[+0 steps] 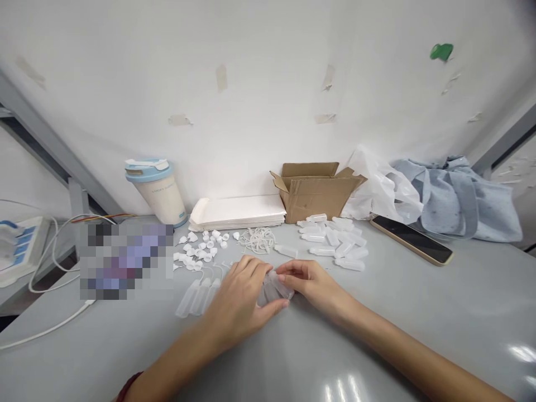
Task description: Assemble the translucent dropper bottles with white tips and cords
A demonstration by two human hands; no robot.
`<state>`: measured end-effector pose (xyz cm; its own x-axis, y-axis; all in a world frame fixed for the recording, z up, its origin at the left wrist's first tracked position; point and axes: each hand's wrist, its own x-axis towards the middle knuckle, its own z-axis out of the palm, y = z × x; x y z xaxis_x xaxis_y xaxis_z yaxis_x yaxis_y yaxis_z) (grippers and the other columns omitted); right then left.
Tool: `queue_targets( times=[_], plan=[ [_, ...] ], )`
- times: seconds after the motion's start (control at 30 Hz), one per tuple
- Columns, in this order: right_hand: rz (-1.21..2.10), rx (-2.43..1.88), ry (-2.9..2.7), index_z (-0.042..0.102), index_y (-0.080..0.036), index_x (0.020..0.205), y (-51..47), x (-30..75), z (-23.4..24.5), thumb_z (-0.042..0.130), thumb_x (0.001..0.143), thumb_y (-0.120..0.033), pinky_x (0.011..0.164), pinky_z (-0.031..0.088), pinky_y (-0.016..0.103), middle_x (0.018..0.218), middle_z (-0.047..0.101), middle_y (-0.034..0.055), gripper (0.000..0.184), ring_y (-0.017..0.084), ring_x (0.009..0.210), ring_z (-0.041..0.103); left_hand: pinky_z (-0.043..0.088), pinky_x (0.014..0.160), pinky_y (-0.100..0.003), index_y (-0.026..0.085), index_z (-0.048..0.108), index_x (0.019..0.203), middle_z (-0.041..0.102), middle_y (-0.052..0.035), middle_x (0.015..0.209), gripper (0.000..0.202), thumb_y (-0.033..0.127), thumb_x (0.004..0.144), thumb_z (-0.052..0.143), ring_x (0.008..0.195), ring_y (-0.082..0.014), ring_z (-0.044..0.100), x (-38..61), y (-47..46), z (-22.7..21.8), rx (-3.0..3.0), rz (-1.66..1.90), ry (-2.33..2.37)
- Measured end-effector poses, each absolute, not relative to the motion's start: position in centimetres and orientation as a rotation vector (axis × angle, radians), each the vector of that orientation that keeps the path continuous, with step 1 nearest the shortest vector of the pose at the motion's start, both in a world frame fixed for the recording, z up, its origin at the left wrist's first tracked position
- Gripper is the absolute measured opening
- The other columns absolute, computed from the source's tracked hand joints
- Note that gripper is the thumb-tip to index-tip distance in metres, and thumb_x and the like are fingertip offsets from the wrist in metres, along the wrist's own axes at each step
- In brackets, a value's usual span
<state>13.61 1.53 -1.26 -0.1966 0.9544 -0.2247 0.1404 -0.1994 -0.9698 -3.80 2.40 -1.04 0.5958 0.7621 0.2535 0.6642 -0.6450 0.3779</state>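
Note:
Several small translucent plastic bottles lie side by side between my two hands. My left hand curves around them from the left, fingers over the top and thumb along the near side. From the right, my right hand pinches the end of one bottle, fingertips closed on it. Left of my left hand rest more bottles with strings running from their tops; my hand partly covers that row. A single bottle lies just beyond my fingers. Behind it is a tangle of thin white loops.
White caps are scattered at left; loose bottles are piled at right. Behind stand a tumbler, stacked white envelopes, a cardboard box and a plastic bag. A phone and blue cloth bag lie right.

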Motion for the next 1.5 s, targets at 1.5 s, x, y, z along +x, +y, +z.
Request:
queue_targets(
  times=[1.5],
  plan=[
    [1.406, -1.347, -1.652, 0.047, -0.019, 0.093, 1.7, 15.1, -1.7, 0.056, 0.075, -0.022, 0.056, 0.045, 0.026, 0.065, 0.059, -0.0028, 0.020, 0.013, 0.056, 0.057, 0.045, 0.082, -0.042, 0.018, 0.050, 0.103, 0.053, -0.0086, 0.104, 0.028, 0.023, 0.076, 0.058, 0.101, -0.0273, 0.045, -3.4, 1.0, -0.2, 2.609, 0.445, 1.000]
  ],
)
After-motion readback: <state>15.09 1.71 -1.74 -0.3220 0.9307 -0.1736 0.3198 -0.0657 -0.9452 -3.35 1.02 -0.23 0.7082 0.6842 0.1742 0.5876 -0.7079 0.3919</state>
